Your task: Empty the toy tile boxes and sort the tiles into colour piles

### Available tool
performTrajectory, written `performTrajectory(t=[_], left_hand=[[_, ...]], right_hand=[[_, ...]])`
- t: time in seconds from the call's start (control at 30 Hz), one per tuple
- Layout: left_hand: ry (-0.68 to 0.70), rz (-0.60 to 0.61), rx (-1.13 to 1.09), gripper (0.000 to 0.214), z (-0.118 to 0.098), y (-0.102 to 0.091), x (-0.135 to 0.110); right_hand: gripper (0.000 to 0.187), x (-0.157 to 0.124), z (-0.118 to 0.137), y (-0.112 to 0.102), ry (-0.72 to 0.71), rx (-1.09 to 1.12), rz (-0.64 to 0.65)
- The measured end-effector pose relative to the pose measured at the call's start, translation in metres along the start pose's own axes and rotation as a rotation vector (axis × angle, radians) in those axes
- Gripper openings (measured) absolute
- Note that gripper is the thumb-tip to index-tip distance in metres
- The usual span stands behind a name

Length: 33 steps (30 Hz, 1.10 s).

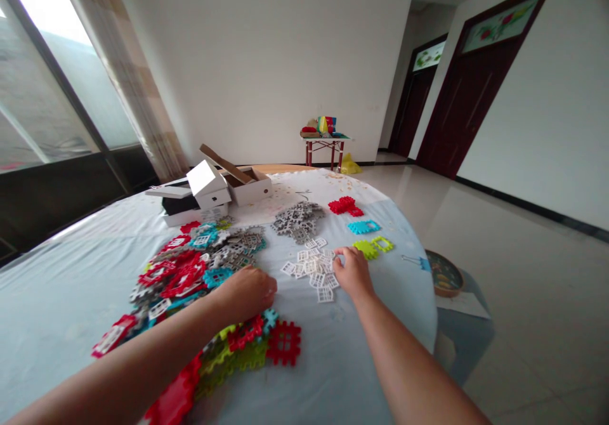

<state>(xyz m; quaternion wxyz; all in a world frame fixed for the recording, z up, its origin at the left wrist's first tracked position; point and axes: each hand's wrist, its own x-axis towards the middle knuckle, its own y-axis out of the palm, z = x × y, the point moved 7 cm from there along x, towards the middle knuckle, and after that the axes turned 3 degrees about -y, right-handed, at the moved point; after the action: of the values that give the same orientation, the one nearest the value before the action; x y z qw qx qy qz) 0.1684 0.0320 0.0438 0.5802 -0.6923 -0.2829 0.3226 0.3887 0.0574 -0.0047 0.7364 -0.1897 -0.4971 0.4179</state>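
Lying at the clock's centre on a pale blue tablecloth (380, 339): one loose pile of white window-frame pieces (311, 265), small, latticed, spread partly flat and partly overlapping.

Right hand (352, 271): placed at 3 o'clock, at the near edge of that pile. Thumb and forefinger are bent toward each other; whether a piece is pinched between them cannot be told.

Left hand (255, 290): placed between 8 and 9 o'clock, knuckles up, above the edge of the mixed heap. Fingers are curled under and largely hidden; whether anything is grasped cannot be told.

Mixed heap of notched plastic building panels (183, 273): at 9 o'clock, extended round to 7; red, blue, grey and lime green, some with white frames fitted. A square red panel (284, 344) is found at its 7 o'clock end.

Sorted by colour: grey notched panels (297, 219), heaped toward 11 o'clock; red notched panels (346, 206), at 1; blue rectangular frame (364, 226), between 1 and 2; lime green pieces (366, 249), at 2, beside the right hand.

White cardboard boxes (252, 190): stacked and tilted at 10 o'clock.

Side table (325, 138): at 12 o'clock, laden, set against the wall.
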Motion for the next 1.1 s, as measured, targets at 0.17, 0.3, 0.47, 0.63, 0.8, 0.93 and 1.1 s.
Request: performTrajectory(t=[0.17,0.3,0.47,0.63,0.8,0.93,1.1], left_hand=[[-0.069,-0.135,-0.134,0.021,0.024,-0.015,0.005],[-0.111,-0.196,-0.331,0.031,0.038,-0.027,0.023],[-0.119,-0.237,-0.552,0.05,0.034,-0.029,0.059],[-0.142,-0.274,-0.598,0.05,0.033,-0.038,0.051],[-0.143,-0.082,-0.477,0.037,0.034,-0.04,0.004],[0.017,0.068,-0.265,0.03,0.029,-0.031,-0.024],[0.151,0.135,-0.055,0.056,0.028,-0.018,-0.035]], right_hand=[[0.019,0.0,0.001,-0.001,-0.003,0.003,-0.001],[0.019,0.001,0.002,-0.003,0.013,0.003,0.007],[0.019,0.001,0.002,-0.004,0.019,0.011,0.008],[0.019,0.001,0.001,-0.003,-0.001,0.025,0.007],[0.019,0.001,0.002,-0.003,-0.005,0.021,0.009],[0.018,0.001,0.002,-0.004,-0.013,0.011,-0.004],[0.018,0.001,0.0,-0.002,-0.026,0.022,-0.014]])
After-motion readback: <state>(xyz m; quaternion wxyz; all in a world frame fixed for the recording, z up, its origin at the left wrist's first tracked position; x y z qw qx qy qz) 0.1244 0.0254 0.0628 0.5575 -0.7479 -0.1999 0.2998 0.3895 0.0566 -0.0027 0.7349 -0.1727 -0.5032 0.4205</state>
